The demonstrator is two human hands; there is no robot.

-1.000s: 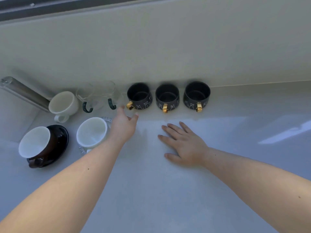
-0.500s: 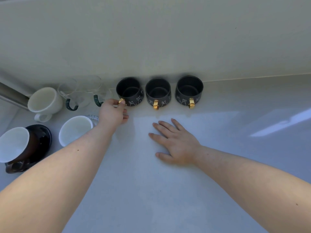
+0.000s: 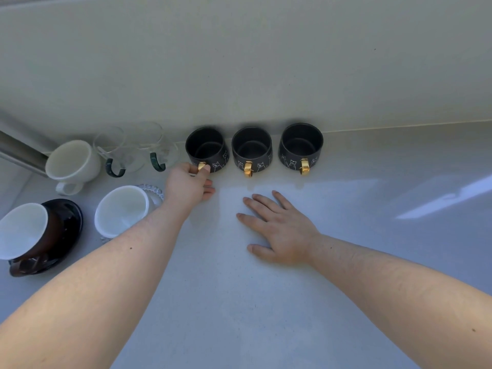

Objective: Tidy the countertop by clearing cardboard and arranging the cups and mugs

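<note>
Three black mugs with gold handles and white cat drawings stand in a row against the back wall: the left black mug [image 3: 206, 147], the middle black mug [image 3: 251, 148] and the right black mug [image 3: 301, 145]. My left hand [image 3: 187, 183] pinches the gold handle of the left black mug. My right hand [image 3: 279, 229] lies flat on the countertop [image 3: 239, 302], fingers spread, holding nothing. To the left stand two clear glass cups with dark green handles [image 3: 133, 149], a cream mug [image 3: 72, 162], a white cup [image 3: 122, 210] and a white-lined brown cup on a dark saucer [image 3: 34, 235].
A metal bar [image 3: 18, 153] juts in from the left wall beside the cream mug. A clear beaded glass piece [image 3: 151, 189] sits behind the white cup. The beige wall runs along the back.
My left hand has reached forward and closed its fingers on the left black mug's handle. The right hand has stayed flat on the countertop.
</note>
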